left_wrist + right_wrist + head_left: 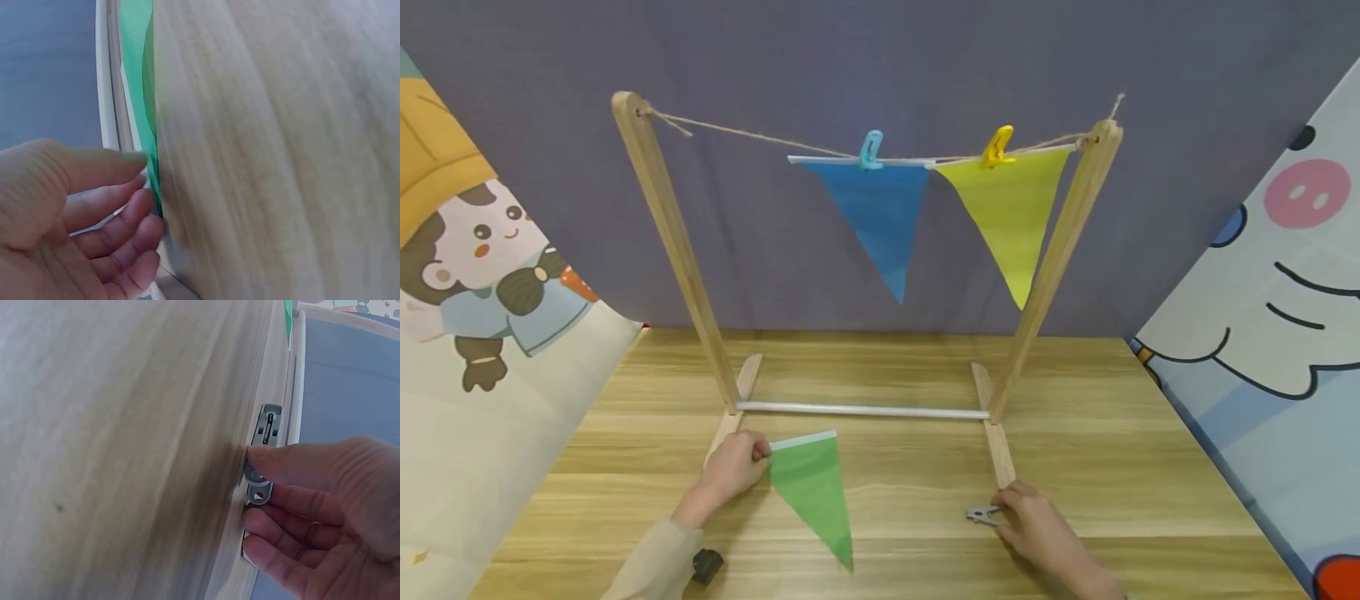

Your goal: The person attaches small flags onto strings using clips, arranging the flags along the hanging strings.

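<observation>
My left hand [735, 463] pinches a green triangular pennant [812, 487] by the left end of its white top strip. In the left wrist view the thumb and forefinger meet at the edge of the green cloth [139, 69]. On the right, my right hand [1036, 525] holds a grey clothespin [981, 516] between thumb and fingers, close to the tabletop. The same clothespin [267, 428] shows its spring in the right wrist view. Behind, a blue pennant [876, 208] and a yellow pennant [1011, 208] hang from a string [748, 134].
A blue clip [871, 150] and a yellow clip [997, 147] pinch the pennants to the string. Two wooden posts [677, 242], joined low by a white rod [865, 410], stand on the wooden table [917, 475]. A dark curtain [865, 58] hangs behind.
</observation>
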Tool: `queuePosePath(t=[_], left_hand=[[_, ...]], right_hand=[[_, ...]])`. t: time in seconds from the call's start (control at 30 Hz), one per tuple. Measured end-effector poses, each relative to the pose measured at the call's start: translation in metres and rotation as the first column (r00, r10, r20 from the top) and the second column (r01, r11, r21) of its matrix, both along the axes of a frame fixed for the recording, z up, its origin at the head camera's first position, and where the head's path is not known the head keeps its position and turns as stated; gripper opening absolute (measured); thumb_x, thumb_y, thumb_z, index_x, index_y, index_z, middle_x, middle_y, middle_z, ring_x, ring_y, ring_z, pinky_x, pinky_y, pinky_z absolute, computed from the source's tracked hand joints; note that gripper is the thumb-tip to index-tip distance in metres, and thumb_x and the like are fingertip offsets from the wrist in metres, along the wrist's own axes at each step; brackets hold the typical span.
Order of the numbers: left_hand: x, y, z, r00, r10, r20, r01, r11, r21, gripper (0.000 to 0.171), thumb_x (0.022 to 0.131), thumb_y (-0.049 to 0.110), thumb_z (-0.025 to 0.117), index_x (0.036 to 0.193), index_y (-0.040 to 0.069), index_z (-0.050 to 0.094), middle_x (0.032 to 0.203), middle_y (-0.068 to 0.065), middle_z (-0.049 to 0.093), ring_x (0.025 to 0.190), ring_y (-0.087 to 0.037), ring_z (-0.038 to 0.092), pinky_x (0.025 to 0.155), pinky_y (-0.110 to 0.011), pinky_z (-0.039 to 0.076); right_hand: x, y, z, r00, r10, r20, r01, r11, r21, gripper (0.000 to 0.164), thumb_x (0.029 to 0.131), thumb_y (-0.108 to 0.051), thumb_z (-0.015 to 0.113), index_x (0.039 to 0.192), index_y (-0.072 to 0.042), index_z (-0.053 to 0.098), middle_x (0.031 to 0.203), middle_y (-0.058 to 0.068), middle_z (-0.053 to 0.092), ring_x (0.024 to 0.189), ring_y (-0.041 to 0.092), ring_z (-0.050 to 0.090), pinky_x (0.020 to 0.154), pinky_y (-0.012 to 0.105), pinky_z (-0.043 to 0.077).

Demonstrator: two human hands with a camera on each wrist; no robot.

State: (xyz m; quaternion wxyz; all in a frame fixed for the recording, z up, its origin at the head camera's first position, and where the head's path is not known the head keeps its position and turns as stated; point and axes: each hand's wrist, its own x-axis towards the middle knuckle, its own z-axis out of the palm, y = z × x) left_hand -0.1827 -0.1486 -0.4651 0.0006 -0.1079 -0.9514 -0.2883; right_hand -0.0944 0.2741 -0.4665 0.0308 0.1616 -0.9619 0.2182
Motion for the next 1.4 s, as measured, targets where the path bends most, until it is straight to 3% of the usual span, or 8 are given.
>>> queuePosePath(t=[0.17,0.33,0.67,0.87,1.1,1.2,1.3,1.4], left_hand=[[-0.003,-0.001,-0.003,0.998,0.032,-0.062,-0.034,0.999,-0.031,0.021,0.071,-0.003,0.071,0.090,-0.005,0.062,0.072,-0.008,0.060,0.067,-0.020,0.058,0.062,-0.035,0.051],[-0.004,-0.002,-0.005,0.995,0.024,-0.092,-0.035,0.993,-0.116,0.012,0.072,-0.001,0.073,0.081,-0.002,0.064,0.079,-0.010,0.057,0.073,-0.024,0.056,0.066,-0.040,0.050],[-0.007,-0.005,-0.002,0.993,-0.034,-0.117,0.016,0.989,-0.144,0.013,0.069,-0.006,0.070,0.075,0.003,0.064,0.073,-0.006,0.059,0.069,-0.023,0.058,0.060,-0.038,0.049],[-0.012,-0.009,0.003,0.997,-0.069,-0.041,0.062,0.987,-0.147,0.012,0.068,-0.005,0.069,0.076,0.003,0.064,0.070,-0.004,0.061,0.066,-0.020,0.058,0.058,-0.036,0.048],[-0.018,-0.010,0.005,0.996,-0.072,0.054,0.081,0.978,-0.191,0.014,0.066,0.001,0.069,0.072,0.010,0.060,0.067,0.003,0.055,0.065,-0.016,0.050,0.058,-0.036,0.042],[-0.018,-0.012,0.004,0.994,-0.103,0.044,0.108,0.982,-0.154,0.016,0.066,0.000,0.069,0.071,0.011,0.059,0.065,0.004,0.053,0.062,-0.014,0.048,0.058,-0.033,0.040],[-0.018,-0.017,0.004,0.988,-0.150,0.017,0.151,0.988,-0.044,0.014,0.069,-0.003,0.069,0.070,0.009,0.060,0.064,0.004,0.054,0.060,-0.011,0.048,0.056,-0.029,0.041],[-0.020,-0.021,0.005,0.980,-0.199,-0.014,0.200,0.976,0.091,0.013,0.074,-0.005,0.069,0.070,0.005,0.062,0.066,0.002,0.058,0.061,-0.008,0.050,0.056,-0.025,0.044]], right_hand=[[0.001,0.001,-0.002,1.000,0.000,0.000,0.000,1.000,0.003,0.027,0.065,0.001,0.080,0.088,-0.003,0.066,0.088,0.001,0.061,0.082,0.022,0.063,0.072,0.035,0.054],[0.000,0.000,-0.003,1.000,-0.002,0.010,0.002,1.000,-0.003,0.028,0.065,0.000,0.080,0.089,-0.003,0.066,0.089,0.001,0.060,0.083,0.023,0.063,0.073,0.035,0.054],[-0.007,0.005,0.001,0.998,0.060,0.035,-0.059,0.998,-0.035,0.026,0.069,-0.002,0.078,0.092,-0.003,0.065,0.091,0.003,0.062,0.086,0.026,0.064,0.076,0.039,0.053],[-0.011,0.000,0.004,0.995,0.100,-0.026,-0.101,0.994,-0.033,0.025,0.069,-0.004,0.078,0.091,-0.003,0.066,0.088,-0.001,0.062,0.081,0.019,0.062,0.072,0.036,0.053],[-0.012,-0.007,0.008,0.992,0.122,0.016,-0.121,0.990,-0.067,0.023,0.073,-0.005,0.076,0.093,-0.003,0.065,0.089,0.000,0.062,0.083,0.021,0.063,0.072,0.036,0.054],[-0.013,-0.007,0.009,0.990,0.142,0.021,-0.139,0.986,-0.090,0.023,0.074,-0.004,0.075,0.094,-0.002,0.065,0.089,0.000,0.061,0.081,0.021,0.063,0.070,0.033,0.054],[-0.017,-0.006,0.010,0.986,0.164,0.003,-0.163,0.981,-0.108,0.023,0.074,-0.004,0.075,0.094,-0.001,0.064,0.087,0.000,0.060,0.078,0.020,0.062,0.067,0.030,0.054],[-0.022,-0.006,0.013,0.980,0.194,-0.038,-0.197,0.973,-0.119,0.023,0.073,-0.001,0.076,0.093,0.000,0.064,0.085,0.002,0.060,0.075,0.019,0.061,0.064,0.027,0.053]])
